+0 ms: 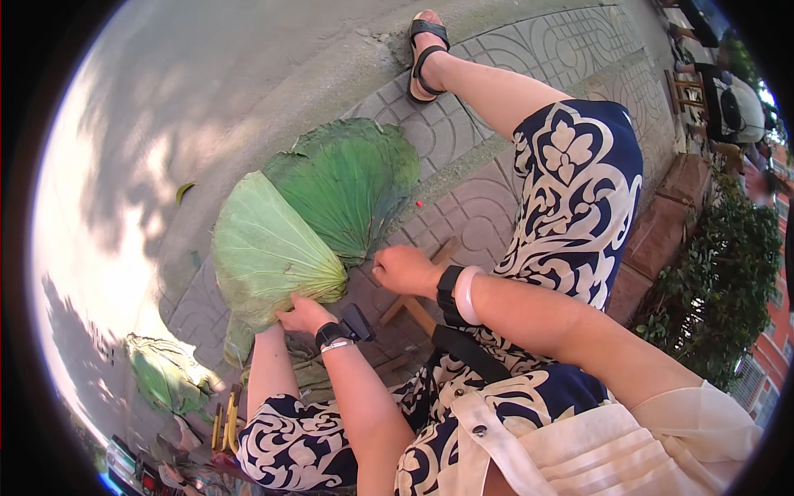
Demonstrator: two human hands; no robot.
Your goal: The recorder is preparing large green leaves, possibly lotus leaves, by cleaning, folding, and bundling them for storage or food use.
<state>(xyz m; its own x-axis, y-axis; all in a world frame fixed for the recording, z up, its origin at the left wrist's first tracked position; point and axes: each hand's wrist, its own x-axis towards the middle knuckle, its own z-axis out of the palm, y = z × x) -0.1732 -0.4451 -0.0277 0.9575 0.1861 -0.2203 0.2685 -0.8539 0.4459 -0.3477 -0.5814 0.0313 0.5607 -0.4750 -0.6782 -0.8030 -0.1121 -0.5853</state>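
Note:
My left hand pinches the edge of a folded pale-green lotus leaf, close to where its veins run together. The leaf fans out away from me, its ribbed side up. Partly behind it spreads a darker green lotus leaf with a wrinkled, curled far rim. My right hand is closed with fingers curled, just right of the point where the leaves narrow. What it holds, if anything, is hidden.
Wooden slats show below my hands. More lotus leaves lie at the lower left, near a yellow chair frame. Patterned paving meets grey road. Brick edging and a bush stand at right.

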